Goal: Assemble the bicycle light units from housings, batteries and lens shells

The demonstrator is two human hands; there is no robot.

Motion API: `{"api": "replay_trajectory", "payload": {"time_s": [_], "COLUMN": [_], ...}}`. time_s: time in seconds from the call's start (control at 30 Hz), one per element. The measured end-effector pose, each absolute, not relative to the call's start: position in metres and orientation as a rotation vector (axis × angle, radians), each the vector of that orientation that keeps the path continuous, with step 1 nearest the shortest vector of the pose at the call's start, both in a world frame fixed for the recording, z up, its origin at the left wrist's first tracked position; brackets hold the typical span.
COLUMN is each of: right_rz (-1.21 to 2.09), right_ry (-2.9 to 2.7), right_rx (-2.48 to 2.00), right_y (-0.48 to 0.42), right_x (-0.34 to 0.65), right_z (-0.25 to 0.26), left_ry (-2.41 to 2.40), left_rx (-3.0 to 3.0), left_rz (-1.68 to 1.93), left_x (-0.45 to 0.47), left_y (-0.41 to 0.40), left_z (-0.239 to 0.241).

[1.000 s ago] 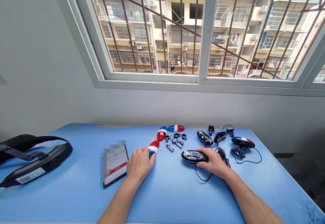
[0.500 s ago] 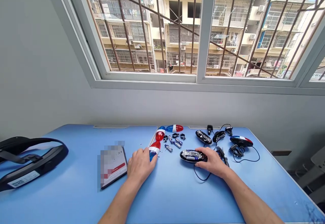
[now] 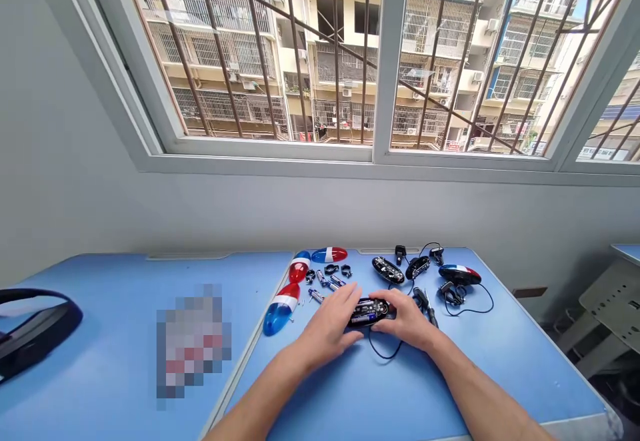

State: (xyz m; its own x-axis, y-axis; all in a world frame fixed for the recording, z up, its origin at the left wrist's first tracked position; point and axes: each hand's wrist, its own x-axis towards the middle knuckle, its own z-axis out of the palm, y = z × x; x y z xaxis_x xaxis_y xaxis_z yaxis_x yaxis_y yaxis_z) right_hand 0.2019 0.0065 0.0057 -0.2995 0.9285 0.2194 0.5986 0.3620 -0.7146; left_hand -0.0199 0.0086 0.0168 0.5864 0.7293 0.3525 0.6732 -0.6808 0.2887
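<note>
A black oval light base point(image 3: 369, 310) with batteries and a circuit board showing lies on the blue table point(image 3: 350, 388). My left hand point(image 3: 327, 328) rests against its left end, fingers stretched over it. My right hand point(image 3: 407, 320) curls around its right end. A thin black wire point(image 3: 383, 353) loops out beneath the base toward me. A red, white and blue oval cover point(image 3: 281, 308) lies free on the table to the left of my left hand.
Behind the hands lie two more coloured covers point(image 3: 329, 254), loose batteries and black clamps point(image 3: 330, 270), two open black bases point(image 3: 387, 270), a closed light point(image 3: 460, 274) with a wire, and a screwdriver point(image 3: 425, 303). A blurred phone point(image 3: 190, 341) and black headset point(image 3: 35, 331) lie left.
My left hand let go of the red, white and blue cover and moved right onto the black base. The view has shifted right. My right hand stays on the base.
</note>
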Motion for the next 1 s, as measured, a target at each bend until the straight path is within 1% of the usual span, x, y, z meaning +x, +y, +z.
{"api": "replay_trajectory", "payload": {"time_s": [0.13, 0.37, 0.53, 0.67, 0.8, 1.0], "right_rz": [0.677, 0.637, 0.488, 0.485, 0.429, 0.241], "right_ry": [-2.019, -2.062, -2.038, -2.133, -2.205, -2.352], "right_rx": [-1.227, -1.091, -1.308, -1.496, -1.593, -1.645], "right_y": [0.007, 0.002, 0.004, 0.002, -0.001, -0.001], "right_x": [0.203, 0.213, 0.224, 0.220, 0.215, 0.210], "right_z": [0.002, 0.012, 0.021, 0.024, 0.025, 0.022], "left_ry": [1.075, 1.129, 1.328, 1.419, 1.376, 1.251], "left_rx": [2.605, 2.305, 2.086, 2.004, 2.064, 2.206], "left_rz": [0.618, 0.735, 0.804, 0.721, 0.581, 0.475], "left_x": [-0.008, -0.024, -0.035, -0.033, -0.026, -0.013], "left_y": [0.015, 0.011, 0.010, 0.006, -0.002, -0.015], "left_z": [0.014, 0.004, 0.021, 0.039, 0.043, 0.044]}}
